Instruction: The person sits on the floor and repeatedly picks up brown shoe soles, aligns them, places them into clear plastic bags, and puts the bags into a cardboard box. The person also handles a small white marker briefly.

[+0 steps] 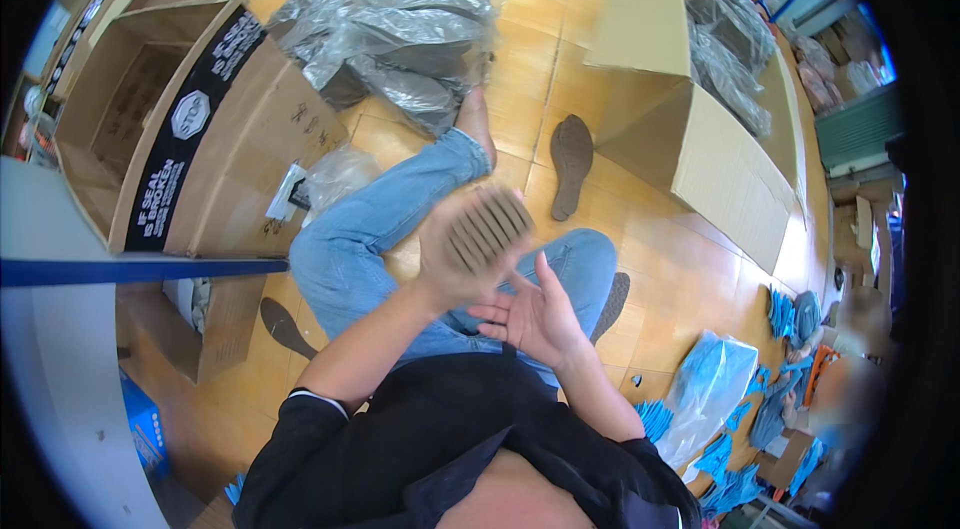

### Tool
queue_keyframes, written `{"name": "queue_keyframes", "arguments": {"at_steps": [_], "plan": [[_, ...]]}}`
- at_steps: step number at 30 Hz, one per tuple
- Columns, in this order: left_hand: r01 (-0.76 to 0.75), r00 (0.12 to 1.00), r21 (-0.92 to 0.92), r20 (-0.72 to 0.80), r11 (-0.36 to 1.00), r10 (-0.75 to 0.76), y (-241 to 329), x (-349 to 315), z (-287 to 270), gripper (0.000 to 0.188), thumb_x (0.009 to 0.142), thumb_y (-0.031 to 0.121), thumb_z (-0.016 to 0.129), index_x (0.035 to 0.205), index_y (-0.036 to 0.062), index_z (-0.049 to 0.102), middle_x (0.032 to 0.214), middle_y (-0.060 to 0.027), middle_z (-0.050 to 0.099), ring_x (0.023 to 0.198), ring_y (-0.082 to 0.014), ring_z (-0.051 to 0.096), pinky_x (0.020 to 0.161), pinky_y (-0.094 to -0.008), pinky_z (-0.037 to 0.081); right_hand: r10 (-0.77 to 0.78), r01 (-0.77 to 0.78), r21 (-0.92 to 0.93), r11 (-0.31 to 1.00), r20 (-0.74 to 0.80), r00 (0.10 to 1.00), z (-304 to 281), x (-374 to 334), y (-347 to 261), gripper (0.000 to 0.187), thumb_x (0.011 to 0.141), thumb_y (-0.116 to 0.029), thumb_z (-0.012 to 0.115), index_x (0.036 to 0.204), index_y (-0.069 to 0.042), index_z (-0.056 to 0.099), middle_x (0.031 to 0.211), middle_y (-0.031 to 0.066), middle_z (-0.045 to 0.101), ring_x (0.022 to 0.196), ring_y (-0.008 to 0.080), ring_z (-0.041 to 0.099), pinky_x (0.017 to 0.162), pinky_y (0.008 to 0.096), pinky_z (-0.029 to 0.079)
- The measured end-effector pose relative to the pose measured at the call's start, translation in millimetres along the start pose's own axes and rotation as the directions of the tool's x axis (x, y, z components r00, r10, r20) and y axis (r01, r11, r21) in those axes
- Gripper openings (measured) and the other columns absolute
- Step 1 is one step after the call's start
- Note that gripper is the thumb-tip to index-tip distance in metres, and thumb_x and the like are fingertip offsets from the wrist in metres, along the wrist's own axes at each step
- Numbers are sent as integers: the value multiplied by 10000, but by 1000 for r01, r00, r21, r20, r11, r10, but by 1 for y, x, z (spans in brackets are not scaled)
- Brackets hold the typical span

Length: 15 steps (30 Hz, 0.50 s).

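Observation:
My left hand [443,247] grips a grey-brown, dark-striped piece [488,229] in front of my lap. Motion blurs it, and I cannot tell whether it is one grooved sole or several layers together. Just to its right, my right hand [535,319] is open, palm up with fingers apart and nothing in it. Past my knees a dark shoe insole [572,167] lies flat on the floor. Another insole [287,327] rests beside my left thigh, and a third, speckled one [612,305] is partly hidden by my right leg.
Clear plastic bags of grey insoles [400,34] lie by my foot. An open carton [190,129] stands left, above a blue bar [140,271]. Another carton [735,169] with bagged goods is at the right. Blue scraps and a plastic bag [708,394] lie lower right.

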<state>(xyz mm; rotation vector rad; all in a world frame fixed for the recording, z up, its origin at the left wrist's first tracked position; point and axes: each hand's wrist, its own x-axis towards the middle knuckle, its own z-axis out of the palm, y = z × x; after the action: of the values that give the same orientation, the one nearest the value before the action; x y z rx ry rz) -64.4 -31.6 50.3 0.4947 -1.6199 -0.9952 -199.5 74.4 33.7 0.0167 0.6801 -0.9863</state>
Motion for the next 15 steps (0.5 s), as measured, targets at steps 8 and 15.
{"name": "queue_keyframes", "arguments": {"at_steps": [8,15], "plan": [[-378,809,355,575,855,119,-22,-38,18,680,658,261,748,1295,139,544,1355,-159,507,1298,-342,452,1087,-526,346,-101,99,-19,995,-220,970,-39,21,-56,437,958,-383,539,1214,-30,548,1110,113,630,1018,194,609,901,382,508],[292,893,830,-58,476,-447,-96,-24,-121,542,821,281,703,1284,47,548,1329,-229,498,1235,-393,463,1047,-455,368,-759,263,-799,541,-329,562,-141,95,-158,750,875,-302,669,1445,-4,283,1352,177,475,1188,237,522,975,347,441]]}}
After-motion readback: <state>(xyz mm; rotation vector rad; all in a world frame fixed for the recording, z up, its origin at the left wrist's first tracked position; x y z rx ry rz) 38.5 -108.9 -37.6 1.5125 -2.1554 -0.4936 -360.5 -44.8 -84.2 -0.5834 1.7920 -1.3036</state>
